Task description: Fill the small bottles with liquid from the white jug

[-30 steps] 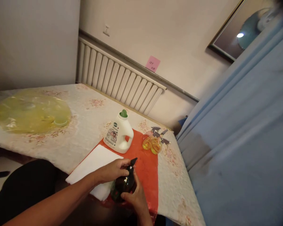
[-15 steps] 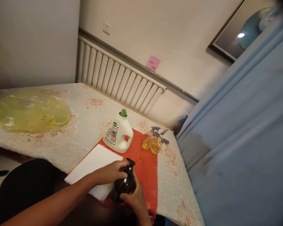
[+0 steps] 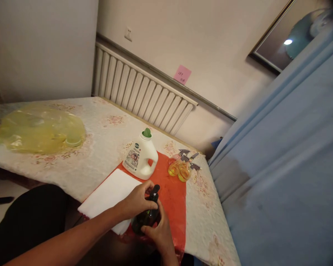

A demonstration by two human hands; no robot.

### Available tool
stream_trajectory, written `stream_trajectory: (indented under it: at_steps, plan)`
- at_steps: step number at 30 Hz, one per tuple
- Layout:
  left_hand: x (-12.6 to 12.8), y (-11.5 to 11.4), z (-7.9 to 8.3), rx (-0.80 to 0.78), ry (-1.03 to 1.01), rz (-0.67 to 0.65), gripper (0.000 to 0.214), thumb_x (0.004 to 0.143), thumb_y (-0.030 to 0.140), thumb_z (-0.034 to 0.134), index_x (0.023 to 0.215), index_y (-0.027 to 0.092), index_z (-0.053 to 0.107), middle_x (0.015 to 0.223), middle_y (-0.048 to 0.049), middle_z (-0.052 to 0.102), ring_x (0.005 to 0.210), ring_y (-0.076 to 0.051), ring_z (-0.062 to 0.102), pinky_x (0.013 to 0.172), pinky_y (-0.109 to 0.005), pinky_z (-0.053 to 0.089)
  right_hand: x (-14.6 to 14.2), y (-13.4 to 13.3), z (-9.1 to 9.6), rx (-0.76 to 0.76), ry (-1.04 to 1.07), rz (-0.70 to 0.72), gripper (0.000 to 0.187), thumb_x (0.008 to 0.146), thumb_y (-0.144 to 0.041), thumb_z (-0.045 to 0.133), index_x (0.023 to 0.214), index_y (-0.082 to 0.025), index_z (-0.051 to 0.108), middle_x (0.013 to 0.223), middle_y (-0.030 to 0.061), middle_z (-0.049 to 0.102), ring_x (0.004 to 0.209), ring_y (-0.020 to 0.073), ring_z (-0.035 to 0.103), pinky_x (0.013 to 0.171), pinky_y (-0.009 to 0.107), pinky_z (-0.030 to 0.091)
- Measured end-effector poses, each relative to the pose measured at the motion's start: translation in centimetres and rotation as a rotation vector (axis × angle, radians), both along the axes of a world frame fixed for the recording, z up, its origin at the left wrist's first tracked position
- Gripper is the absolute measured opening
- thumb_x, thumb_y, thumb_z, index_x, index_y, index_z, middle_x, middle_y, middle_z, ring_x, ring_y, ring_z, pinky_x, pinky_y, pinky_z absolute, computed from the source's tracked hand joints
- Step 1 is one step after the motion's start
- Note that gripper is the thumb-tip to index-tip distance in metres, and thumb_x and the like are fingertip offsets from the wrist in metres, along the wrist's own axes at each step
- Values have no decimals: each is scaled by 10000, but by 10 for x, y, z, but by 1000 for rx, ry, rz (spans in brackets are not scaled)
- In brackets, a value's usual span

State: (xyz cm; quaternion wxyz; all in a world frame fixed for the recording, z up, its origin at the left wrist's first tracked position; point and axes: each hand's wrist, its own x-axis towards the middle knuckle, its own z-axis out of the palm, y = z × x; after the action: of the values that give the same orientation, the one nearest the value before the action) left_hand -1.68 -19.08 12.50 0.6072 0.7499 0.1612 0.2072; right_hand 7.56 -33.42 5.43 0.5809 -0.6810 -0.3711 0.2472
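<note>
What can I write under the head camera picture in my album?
Left hand at the pump, right hand around the dark bottle, with a white jug standing behind.

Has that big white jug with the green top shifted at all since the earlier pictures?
No. The white jug still stands at the far end of the red sheet, beside the same flower print on the tablecloth.

From here I see, at lower centre, a left hand (image 3: 138,201) gripping the neck of a dark pump bottle (image 3: 145,219), a right hand (image 3: 162,229) round its body. Above stands a white jug (image 3: 141,159); a blue curtain (image 3: 285,159) fills the right.
</note>
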Motion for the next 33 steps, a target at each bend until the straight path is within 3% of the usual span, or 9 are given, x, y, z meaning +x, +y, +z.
stream_trajectory:
  at_steps: [3,7,13,21,26,28,31,33]
  plan:
    - [-1,-1,8,37,-25,51,290,593,231,656,820,204,478,784,57,510,780,-153,478,750,-267,409,-3,0,0,-22,-12,14,866,490,-79,711,1330,-214,549,1237,63,677,1148,294,628,1004,411,496]
    - [-6,0,14,31,-3,-37,249,656,240,642,848,199,490,762,62,488,733,-139,458,678,-251,392,-3,-1,-3,-57,-30,-12,888,458,-75,715,1324,-188,555,1252,86,670,1176,317,612,1037,440,470]
    - [-8,4,17,-128,-166,-48,171,765,250,559,913,186,504,793,39,527,724,-134,516,671,-259,448,-1,-3,-3,-47,-10,-32,857,458,-92,714,1293,-229,582,1279,62,660,1242,323,577,1074,451,448]
    - [-14,7,32,-216,-68,-99,254,831,354,544,1006,173,510,859,-10,632,678,-160,653,651,-304,541,-2,-3,0,-49,-11,-35,857,454,-101,728,1289,-229,588,1269,67,664,1220,337,589,1064,475,452]
    - [-12,10,26,-219,-240,16,311,851,367,556,1096,183,500,885,-6,619,781,-179,657,703,-320,568,-2,-4,0,-83,-17,-63,861,448,-84,731,1287,-214,587,1296,80,649,1253,338,564,1096,475,416]
    - [-15,9,28,-162,-227,53,262,860,347,538,1057,174,523,842,-3,622,741,-172,638,708,-320,554,-2,-3,1,-94,-32,-76,858,447,-71,726,1283,-212,591,1308,78,641,1266,333,555,1107,465,407]
    - [-20,7,35,-51,-69,-83,112,832,284,545,848,174,558,713,9,616,687,-169,616,693,-308,520,-3,-3,5,-89,-39,-40,862,448,-58,718,1285,-218,590,1302,67,645,1257,321,565,1100,448,421]
    - [-22,9,38,-97,-96,-95,127,829,296,561,860,173,564,737,1,633,706,-173,629,708,-312,528,-3,-3,7,-92,-32,-22,867,448,-60,717,1291,-218,586,1299,65,646,1255,319,567,1098,442,425]
